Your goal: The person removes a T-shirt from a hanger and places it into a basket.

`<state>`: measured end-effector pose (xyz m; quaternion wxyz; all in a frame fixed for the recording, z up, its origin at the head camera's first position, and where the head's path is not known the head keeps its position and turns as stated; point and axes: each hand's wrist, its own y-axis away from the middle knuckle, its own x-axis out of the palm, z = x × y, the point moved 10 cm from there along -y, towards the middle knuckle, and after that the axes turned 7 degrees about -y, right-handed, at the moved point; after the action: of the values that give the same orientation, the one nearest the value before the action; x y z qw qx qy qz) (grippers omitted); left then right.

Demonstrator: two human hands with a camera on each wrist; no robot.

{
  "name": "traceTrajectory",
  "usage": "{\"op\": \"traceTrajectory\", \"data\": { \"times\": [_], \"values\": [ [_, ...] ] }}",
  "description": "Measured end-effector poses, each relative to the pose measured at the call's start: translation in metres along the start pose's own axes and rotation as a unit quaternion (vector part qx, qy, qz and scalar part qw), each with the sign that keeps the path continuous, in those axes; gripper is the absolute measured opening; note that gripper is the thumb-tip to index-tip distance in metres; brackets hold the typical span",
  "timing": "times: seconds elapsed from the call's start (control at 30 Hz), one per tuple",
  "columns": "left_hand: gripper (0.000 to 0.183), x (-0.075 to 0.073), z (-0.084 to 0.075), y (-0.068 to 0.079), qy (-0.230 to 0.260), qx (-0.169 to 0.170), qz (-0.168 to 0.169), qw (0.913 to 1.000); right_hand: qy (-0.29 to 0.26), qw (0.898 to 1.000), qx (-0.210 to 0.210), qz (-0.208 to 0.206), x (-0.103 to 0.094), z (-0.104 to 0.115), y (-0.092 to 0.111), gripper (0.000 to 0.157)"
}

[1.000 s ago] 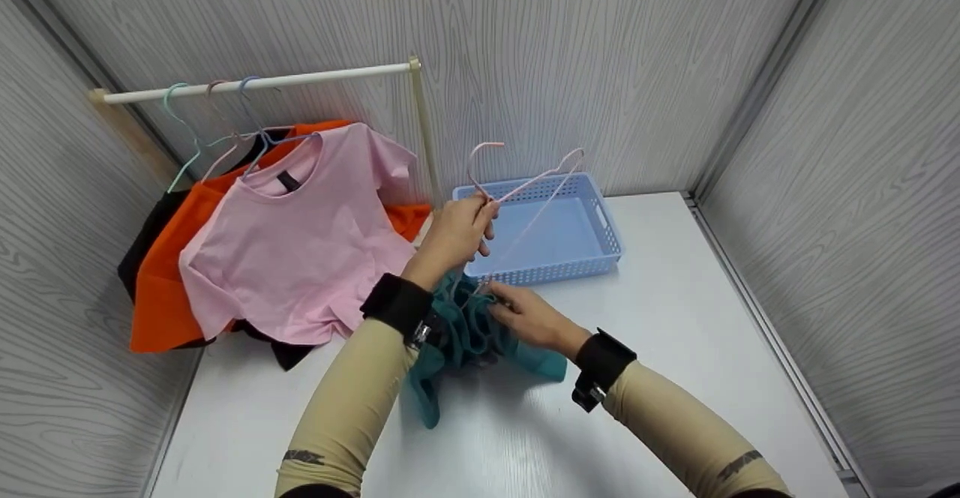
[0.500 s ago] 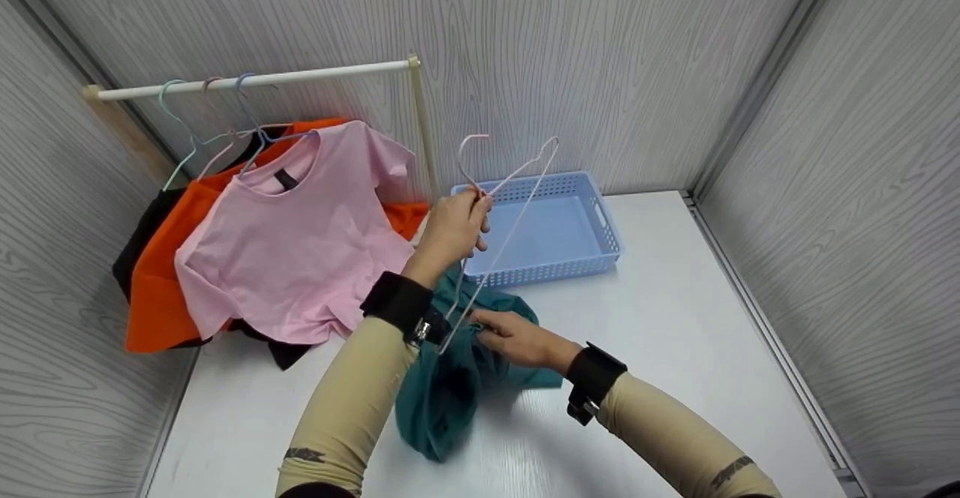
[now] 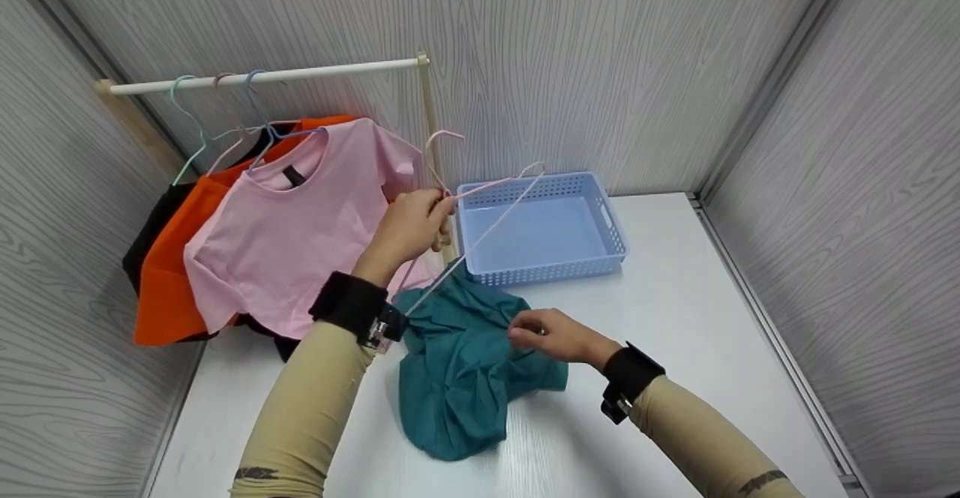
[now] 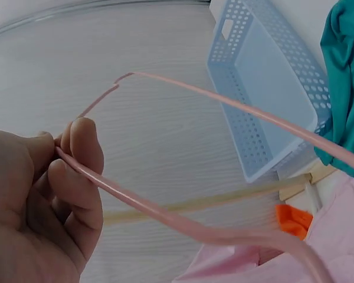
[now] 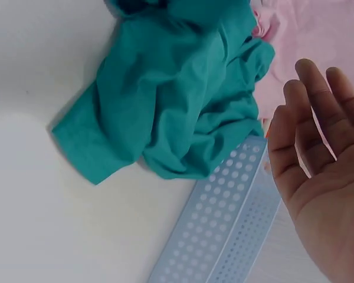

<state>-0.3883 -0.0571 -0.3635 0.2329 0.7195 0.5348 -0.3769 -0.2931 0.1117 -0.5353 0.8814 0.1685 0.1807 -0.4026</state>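
Note:
My left hand [image 3: 412, 222] grips a pink wire hanger [image 3: 495, 222] just below its hook, holding it tilted in the air. In the left wrist view the fingers curl round the pink wire [image 4: 135, 204]. A green garment [image 3: 457, 367] lies crumpled on the white table below the hanger, apart from it. My right hand [image 3: 556, 335] hovers over the garment's right side with nothing in it; the right wrist view shows its fingers [image 5: 314, 100] loosely bent beside the green cloth [image 5: 171, 94].
A blue perforated basket [image 3: 544, 273] stands behind the garment. On the left, a white rack rail [image 3: 300, 74] carries a pink T-shirt [image 3: 315, 213], an orange garment [image 3: 165, 288] and a black one [image 3: 150, 232] on hangers. Grey wood-grain walls [image 3: 600, 63] enclose the table.
The hanger has come out of the green garment and moved left with my left hand. My right hand has let go of the cloth and drawn right; the garment now lies slumped on the table.

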Motion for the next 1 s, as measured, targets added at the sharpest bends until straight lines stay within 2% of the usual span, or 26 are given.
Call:
{"op": "traceTrajectory", "data": {
  "times": [0.13,0.3,0.37,0.43,0.6,0.73,0.87,1.0],
  "values": [
    [0.03,-0.012,0.015,0.007,-0.05,-0.01,0.042,0.9978,0.013,1.0,0.008,-0.015,-0.009,-0.012,0.009,0.025],
    [0.031,-0.03,0.043,0.015,-0.096,-0.058,0.101,0.9885,0.013,0.999,0.033,-0.009,-0.01,-0.028,0.018,0.024],
    [0.033,-0.04,0.054,0.016,-0.112,-0.08,0.115,0.9838,0.021,0.999,0.04,-0.004,-0.009,-0.032,0.02,0.024],
    [0.034,-0.051,0.059,0.016,-0.125,-0.096,0.116,0.9806,0.034,0.998,0.044,-0.003,-0.008,-0.034,0.021,0.024],
    [0.036,-0.085,0.06,0.003,-0.165,-0.128,0.058,0.9761,0.068,0.997,0.045,-0.012,-0.012,-0.036,0.022,0.022],
    [0.037,-0.106,0.055,-0.013,-0.202,-0.146,0.008,0.9685,0.09,0.995,0.037,-0.012,-0.011,-0.034,0.021,0.021],
    [0.038,-0.121,0.046,-0.031,-0.204,-0.153,-0.037,0.9662,0.102,0.994,0.027,-0.012,-0.011,-0.032,0.021,0.021],
    [0.041,-0.126,0.04,-0.048,-0.186,-0.156,-0.064,0.968,0.101,0.994,0.03,-0.016,-0.013,-0.035,0.025,0.022]
  ]
}}
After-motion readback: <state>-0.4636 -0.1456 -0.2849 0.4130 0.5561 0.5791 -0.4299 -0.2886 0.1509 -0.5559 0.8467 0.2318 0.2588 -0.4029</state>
